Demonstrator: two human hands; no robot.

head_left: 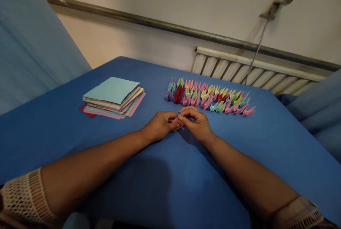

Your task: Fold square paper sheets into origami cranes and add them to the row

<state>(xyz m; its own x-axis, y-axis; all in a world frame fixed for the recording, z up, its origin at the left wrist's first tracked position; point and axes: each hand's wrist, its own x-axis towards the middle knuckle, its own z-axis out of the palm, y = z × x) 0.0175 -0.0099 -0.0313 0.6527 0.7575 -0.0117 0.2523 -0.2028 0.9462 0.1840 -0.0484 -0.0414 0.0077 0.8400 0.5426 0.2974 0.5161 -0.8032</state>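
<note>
Both of my hands meet at the middle of the blue table (173,186). My left hand (160,126) and my right hand (195,122) pinch a small folded piece of pink paper (178,121) between their fingertips, low over the table surface. Most of the paper is hidden by my fingers. Just beyond my hands lie rows of several small folded paper cranes (210,97) in pink, yellow, red, green and purple. To the left sits a stack of coloured paper sheets (114,97) with a light blue sheet on top.
A metal rail (160,24) runs along the wall behind the table. A white slatted radiator (253,72) stands at the back right, with a cable hanging from a wall fitting (275,3). Blue fabric (32,44) rises at the left and right edges.
</note>
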